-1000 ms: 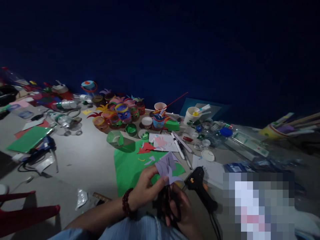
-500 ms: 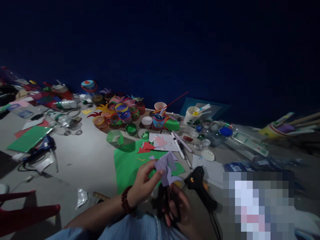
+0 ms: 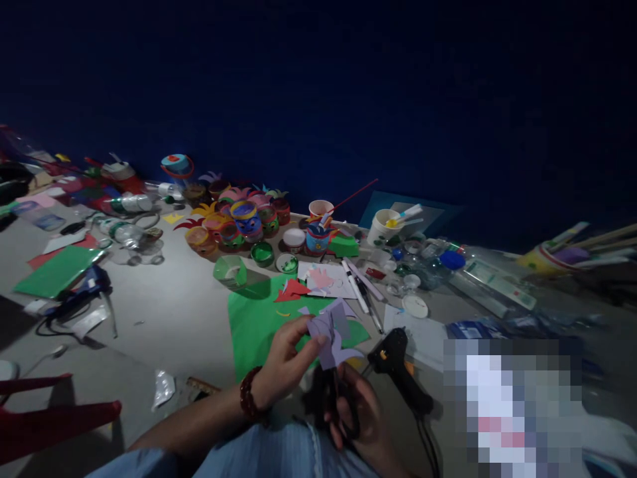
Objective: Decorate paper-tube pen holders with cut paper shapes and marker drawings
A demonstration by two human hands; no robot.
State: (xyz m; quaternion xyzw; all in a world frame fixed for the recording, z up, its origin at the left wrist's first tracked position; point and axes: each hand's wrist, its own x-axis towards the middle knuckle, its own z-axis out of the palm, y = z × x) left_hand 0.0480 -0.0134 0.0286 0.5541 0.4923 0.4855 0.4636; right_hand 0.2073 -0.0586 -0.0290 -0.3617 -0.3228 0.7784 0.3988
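Note:
Between thumb and fingers, my left hand (image 3: pixel 287 362) pinches a piece of lilac paper (image 3: pixel 326 338) with curved cut edges. My right hand (image 3: pixel 361 405) is wrapped round the dark handles of a pair of scissors (image 3: pixel 351 417), whose blades point up at the paper's lower edge. How far the blades are apart is hard to see. Under the paper lies a green sheet (image 3: pixel 253 322), with red paper scraps (image 3: pixel 292 290) on it. A black glue gun (image 3: pixel 401 372) rests just right of my right hand.
Decorated cups (image 3: pixel 246 222) cluster at the back beside a green paint pot (image 3: pixel 262 253). Markers (image 3: pixel 355 285) lie beyond the paper. Plastic bottles (image 3: pixel 478 285) spread along the right. A blue glue gun (image 3: pixel 82 292) and a red stool-like object (image 3: pixel 60 418) are at the left.
The view has shifted very slightly. Both hands keep their hold on the lilac paper and scissors, with almost no visible movement.

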